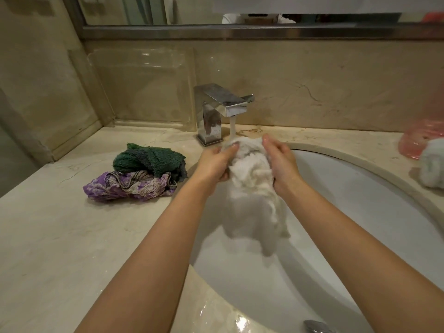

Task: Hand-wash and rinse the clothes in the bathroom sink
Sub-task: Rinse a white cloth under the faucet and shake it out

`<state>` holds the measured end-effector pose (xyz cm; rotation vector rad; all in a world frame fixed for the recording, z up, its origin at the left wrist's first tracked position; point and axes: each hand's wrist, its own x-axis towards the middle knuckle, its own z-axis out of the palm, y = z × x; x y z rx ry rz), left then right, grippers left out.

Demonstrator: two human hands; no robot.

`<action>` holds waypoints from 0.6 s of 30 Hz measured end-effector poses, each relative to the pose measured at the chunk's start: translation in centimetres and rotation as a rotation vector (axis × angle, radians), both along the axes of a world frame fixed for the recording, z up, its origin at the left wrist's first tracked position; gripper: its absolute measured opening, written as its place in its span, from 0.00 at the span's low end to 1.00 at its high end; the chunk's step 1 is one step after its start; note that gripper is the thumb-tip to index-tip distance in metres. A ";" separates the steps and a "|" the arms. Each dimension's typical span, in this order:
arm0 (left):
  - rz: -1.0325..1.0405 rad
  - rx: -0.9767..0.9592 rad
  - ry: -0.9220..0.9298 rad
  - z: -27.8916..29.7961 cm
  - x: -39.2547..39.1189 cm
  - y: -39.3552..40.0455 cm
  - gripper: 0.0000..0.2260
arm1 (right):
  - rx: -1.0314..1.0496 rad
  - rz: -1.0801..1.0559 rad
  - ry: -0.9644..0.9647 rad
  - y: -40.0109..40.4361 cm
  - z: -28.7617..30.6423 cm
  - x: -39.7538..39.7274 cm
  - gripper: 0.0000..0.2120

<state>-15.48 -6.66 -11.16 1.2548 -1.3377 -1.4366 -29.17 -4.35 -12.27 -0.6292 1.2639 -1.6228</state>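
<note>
Over the white sink, the left hand and right hand clasp a white cloth between them; its tail hangs into the basin. The tap streams onto its top.

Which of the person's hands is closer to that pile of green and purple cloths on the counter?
Left. The left hand grips the white cloth just right of the pile; the right hand holds the cloth's far side.
</note>
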 end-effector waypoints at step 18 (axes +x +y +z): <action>0.187 0.466 0.584 0.6 1.6 -0.4 0.20 | 0.043 0.515 -0.153 0.4 -1.3 0.8 0.30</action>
